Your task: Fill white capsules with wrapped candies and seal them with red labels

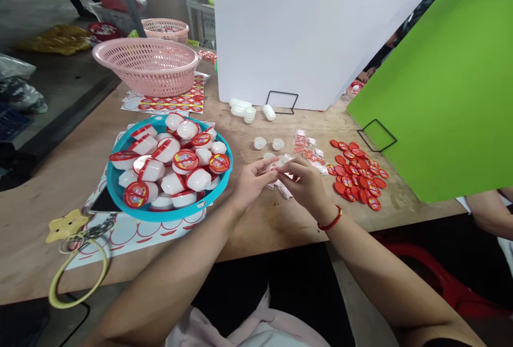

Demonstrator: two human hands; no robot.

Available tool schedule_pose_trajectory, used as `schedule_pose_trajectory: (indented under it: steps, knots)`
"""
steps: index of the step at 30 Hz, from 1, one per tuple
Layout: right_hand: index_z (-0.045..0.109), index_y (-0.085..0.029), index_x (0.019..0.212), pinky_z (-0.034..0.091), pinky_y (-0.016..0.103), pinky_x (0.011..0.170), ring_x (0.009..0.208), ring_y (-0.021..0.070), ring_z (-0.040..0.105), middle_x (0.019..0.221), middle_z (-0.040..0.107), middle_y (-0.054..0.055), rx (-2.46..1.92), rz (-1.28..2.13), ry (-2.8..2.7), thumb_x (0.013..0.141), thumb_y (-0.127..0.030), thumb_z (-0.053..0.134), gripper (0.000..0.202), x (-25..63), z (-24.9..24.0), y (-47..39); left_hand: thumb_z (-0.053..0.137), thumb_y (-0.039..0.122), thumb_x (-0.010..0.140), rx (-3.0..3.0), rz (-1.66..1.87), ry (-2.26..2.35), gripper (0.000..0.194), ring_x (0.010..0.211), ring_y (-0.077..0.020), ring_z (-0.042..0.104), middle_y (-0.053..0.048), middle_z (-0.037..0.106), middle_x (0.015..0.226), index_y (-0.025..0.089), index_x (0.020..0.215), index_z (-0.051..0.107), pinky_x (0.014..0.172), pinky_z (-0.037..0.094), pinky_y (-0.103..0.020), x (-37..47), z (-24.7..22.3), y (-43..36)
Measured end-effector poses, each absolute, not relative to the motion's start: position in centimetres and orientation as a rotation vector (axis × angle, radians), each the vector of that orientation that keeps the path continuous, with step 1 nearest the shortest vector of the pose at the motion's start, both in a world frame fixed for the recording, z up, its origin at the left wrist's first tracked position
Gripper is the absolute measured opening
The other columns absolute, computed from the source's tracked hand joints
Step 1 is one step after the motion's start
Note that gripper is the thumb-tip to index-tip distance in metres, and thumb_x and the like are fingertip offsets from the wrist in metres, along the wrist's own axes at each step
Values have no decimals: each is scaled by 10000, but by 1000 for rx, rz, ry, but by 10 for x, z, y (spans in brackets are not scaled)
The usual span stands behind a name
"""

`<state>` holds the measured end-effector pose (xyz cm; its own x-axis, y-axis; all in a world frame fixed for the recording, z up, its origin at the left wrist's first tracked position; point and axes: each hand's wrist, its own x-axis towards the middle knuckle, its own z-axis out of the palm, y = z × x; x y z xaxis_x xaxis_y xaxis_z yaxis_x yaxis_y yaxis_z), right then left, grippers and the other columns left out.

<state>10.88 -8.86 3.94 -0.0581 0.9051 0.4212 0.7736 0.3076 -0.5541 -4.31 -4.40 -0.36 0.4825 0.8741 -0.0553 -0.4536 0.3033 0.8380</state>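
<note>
My left hand (253,180) and my right hand (302,178) meet over the table, fingertips closed together around a small white plastic cup (274,165). Fingers cover most of this cup. Two more white cups (259,143) stand just beyond my hands. Small red-and-white packets (306,146) lie by my right hand, with some under and between the hands. Farther right is a spread of round red lids (356,173), some with printed labels. Left of my left hand, a blue basin (200,208) is heaped with white cups capped by red lids.
Stacked white cups (249,114) lie before an upright white board (280,31). A green board (449,101) leans at right. Pink baskets (152,66), label sheets (136,245) and a yellow ring keychain (102,272) are at left. Another person's arm (491,213) shows at the right edge.
</note>
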Motion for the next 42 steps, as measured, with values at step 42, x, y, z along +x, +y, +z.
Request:
schedule_pose_trajectory:
  steps: [42]
  knots:
    - [510,-278,1394,591,459,962,1195,263,618,1271,599,131,-965,101,-2358,973,-234,614,436,125,31,-67,805,288,696,993,968,709,442,660,-123,628,15,698,723,164,1095,661,605,467,-215,-47,1,-41]
